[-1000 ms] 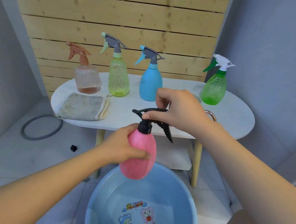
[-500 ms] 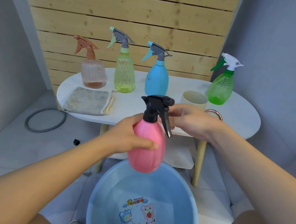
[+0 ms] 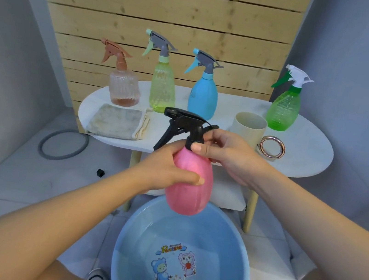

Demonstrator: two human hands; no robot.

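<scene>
Ok, the step in hand is judged to be turning the spray head on its thread; the direction cannot be told. Left of centre, the pink spray bottle (image 3: 191, 189) is gripped round its upper body by the left hand (image 3: 167, 168), fingers curled, thumb laid across the front. That grip is best made firm so the body is not spun along.

At centre, the black spray head (image 3: 186, 120) is seated on the neck, nozzle and trigger pointed to the left of the frame. Just right of it, the threaded collar (image 3: 193, 137) is pinched between thumb and fingers of the right hand (image 3: 232, 154). Torque is best applied at the collar only, not the trigger, with the head square to the neck so the thread is not crossed.

The bottle is held upright in mid-frame, above the far rim of the blue basin (image 3: 222, 242) at the bottom and in front of the white table (image 3: 309, 154). Look: opaque pink, pear-shaped, faintly ribbed, glossy. The fill level cannot be seen.
</scene>
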